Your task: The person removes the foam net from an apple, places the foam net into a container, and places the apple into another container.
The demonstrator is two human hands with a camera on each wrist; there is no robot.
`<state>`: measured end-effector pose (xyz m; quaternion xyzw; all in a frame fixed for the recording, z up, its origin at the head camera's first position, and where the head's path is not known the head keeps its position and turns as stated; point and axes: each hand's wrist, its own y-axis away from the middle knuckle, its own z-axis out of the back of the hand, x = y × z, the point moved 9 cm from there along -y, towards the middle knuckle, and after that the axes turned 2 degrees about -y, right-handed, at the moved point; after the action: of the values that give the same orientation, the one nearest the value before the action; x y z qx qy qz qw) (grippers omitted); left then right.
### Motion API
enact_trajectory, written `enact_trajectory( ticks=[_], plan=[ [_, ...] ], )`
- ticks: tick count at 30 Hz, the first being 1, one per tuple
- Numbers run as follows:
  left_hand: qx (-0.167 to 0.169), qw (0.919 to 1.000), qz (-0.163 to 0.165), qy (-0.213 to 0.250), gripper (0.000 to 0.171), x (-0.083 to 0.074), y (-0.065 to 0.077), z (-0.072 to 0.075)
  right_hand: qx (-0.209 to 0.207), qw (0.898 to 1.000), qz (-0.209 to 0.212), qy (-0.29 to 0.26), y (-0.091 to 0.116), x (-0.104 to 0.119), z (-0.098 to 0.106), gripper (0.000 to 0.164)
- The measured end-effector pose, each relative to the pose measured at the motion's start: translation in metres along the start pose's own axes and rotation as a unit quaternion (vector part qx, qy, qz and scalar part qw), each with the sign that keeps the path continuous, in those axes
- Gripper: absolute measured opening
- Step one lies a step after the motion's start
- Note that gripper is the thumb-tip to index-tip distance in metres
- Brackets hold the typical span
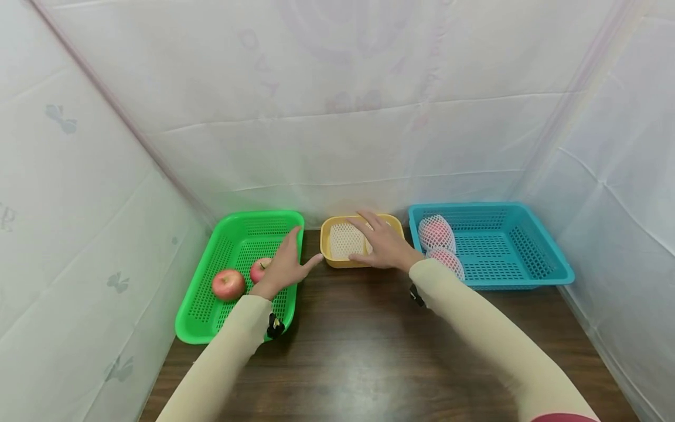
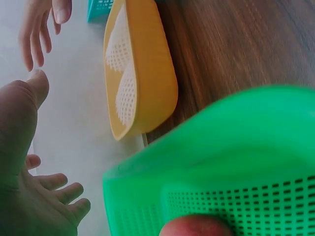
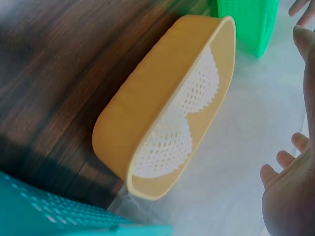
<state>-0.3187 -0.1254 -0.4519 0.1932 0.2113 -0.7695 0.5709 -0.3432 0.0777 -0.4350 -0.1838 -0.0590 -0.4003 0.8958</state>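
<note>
My left hand [image 1: 285,265] hovers over the right side of the green basket [image 1: 196,299], fingers extended and thumb spread, holding nothing. Beneath and beside it lie two bare apples, one [image 1: 228,285] in plain sight and another apple [image 1: 259,269] partly covered by the hand. My right hand [image 1: 387,243] is above the yellow container [image 1: 337,264], its fingers spread and loose. White foam fruit nets [image 3: 165,147] sit inside that container; in the right wrist view the hand is apart from them.
To the right stands a blue basket [image 1: 543,246] with two net-covered fruits, one net-covered apple [image 1: 436,233] behind the other. White curtain-like sheets [image 1: 337,146] enclose the back and sides. The brown wooden table [image 1: 358,351] stretches out in front.
</note>
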Motion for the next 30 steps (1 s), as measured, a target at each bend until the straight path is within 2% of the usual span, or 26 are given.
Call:
enact_trajectory(
  ticks=[5, 12, 18, 24, 30],
  plan=[
    [-0.005, 1.0, -0.003, 0.003, 0.1, -0.008, 0.0, -0.008, -0.015, 1.0, -0.008, 0.011, 0.003, -0.012, 0.007, 0.089],
    [-0.039, 0.9991, -0.007, 0.016, 0.096, -0.016, -0.003, -0.013, -0.026, 0.999, -0.023, -0.006, 0.006, -0.031, 0.015, 0.088],
    [-0.044, 0.9987, -0.008, 0.023, 0.096, -0.026, -0.005, -0.022, -0.023, 0.999, -0.036, -0.001, 0.011, -0.05, 0.02, 0.087],
    [-0.078, 0.9948, -0.048, 0.045, 0.089, -0.04, -0.008, -0.03, -0.018, 0.999, -0.035, 0.011, 0.016, -0.065, 0.028, 0.085],
    [-0.058, 0.996, -0.037, 0.057, 0.096, -0.05, -0.01, -0.044, -0.024, 0.999, -0.036, 0.004, 0.024, -0.08, 0.038, 0.084]
  ],
)
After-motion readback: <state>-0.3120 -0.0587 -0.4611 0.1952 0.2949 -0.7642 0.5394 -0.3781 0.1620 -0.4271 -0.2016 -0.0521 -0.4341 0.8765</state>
